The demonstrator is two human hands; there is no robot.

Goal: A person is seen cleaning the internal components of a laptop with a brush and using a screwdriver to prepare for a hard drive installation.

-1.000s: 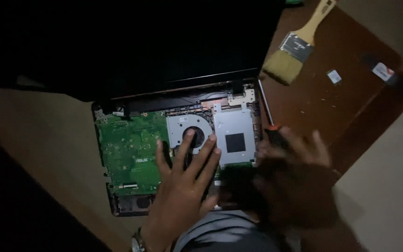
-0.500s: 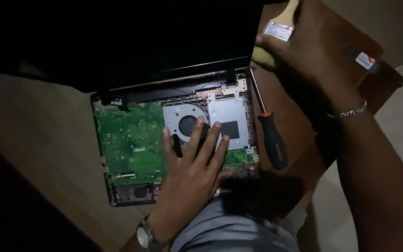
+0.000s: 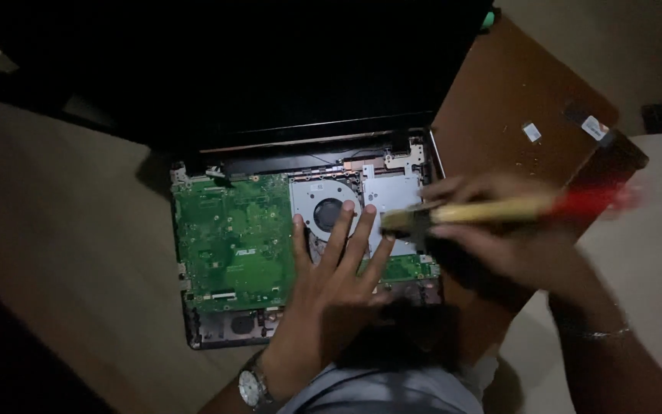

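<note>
Item: opened laptop [image 3: 300,253], base uncovered, screen a dark slab at the far side.

Board [image 3: 227,241]: green, filling the left half of the base.

Fan [image 3: 327,208]: round, in a grey housing, just right of the board.

Plate [image 3: 392,192]: grey metal, right of the fan, near the hinge.

Left hand [image 3: 331,276]: lay flat, palm down, fingers spread; it gripped nothing. Fingertips rested on the fan housing and the plate's near edge, pinning the base. A watch [image 3: 250,386] showed on the wrist.

Right hand [image 3: 499,230]: closed around a brush [image 3: 499,208], blurred by motion; a bracelet [image 3: 595,333] on the wrist.

Brush: long axis lay nearly level across the view, red handle end pointing right, bristles [image 3: 404,221] pointing left. The bristles sat over the plate, just right of the left hand's outer fingertips; whether they touched metal could not be told.

Relation: the fan lay left of the bristles, along the brush's own axis, with the left fingers between. The right hand was the nearer to the plate, the left to the fan.

Table [image 3: 515,100]: brown, bearing a few small scraps.
</note>
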